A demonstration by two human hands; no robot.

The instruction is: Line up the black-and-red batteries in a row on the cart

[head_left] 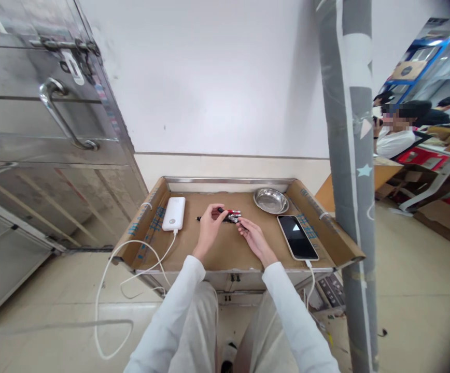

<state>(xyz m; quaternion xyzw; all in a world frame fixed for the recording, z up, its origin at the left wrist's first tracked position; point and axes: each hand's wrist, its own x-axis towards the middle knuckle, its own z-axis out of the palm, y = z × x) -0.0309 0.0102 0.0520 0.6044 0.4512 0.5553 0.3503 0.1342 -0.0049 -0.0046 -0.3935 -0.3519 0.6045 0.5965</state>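
My left hand [209,225] is closed in a pinch over the middle of the cardboard-covered tabletop [225,254]. Its fingers hold a small black piece [220,210]. Just beyond the fingertips are slim red pieces with silvery ends [234,212] and a small shiny metal part [233,219]; their kind is too small to tell. My right hand [255,238] comes in from the right, thumb and fingers pinched together beside the metal part. What that pinch holds is hard to see. A thin black tip [199,218] shows left of my left hand.
A white power bank [174,213] with a white cable [118,243] lies on the left. To the right are a round metal dish [270,201] and a phone [298,237] on a cable. A wrapped pole [351,155] stands at right; people sit beyond it.
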